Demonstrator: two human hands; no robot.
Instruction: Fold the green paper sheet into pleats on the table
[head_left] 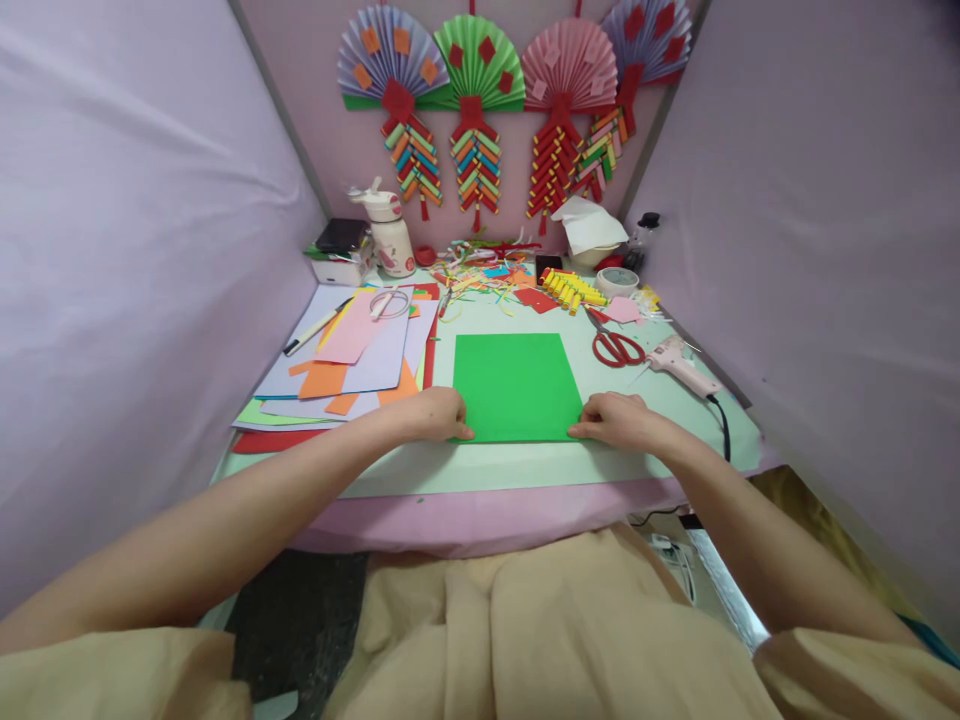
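My left grip pinches the green sheet at its near left corner; my right grip pinches the near right one; the sheet lies between them on the worktop; red-handled scissors lie just beyond my right grip, stacked papers beyond my left.

- Tan garment, loose, soft folds
- Vertical placket-like strip down front, same tan
- Left sleeve, right sleeve: short, wide, tan
- Left hand, right hand: bare
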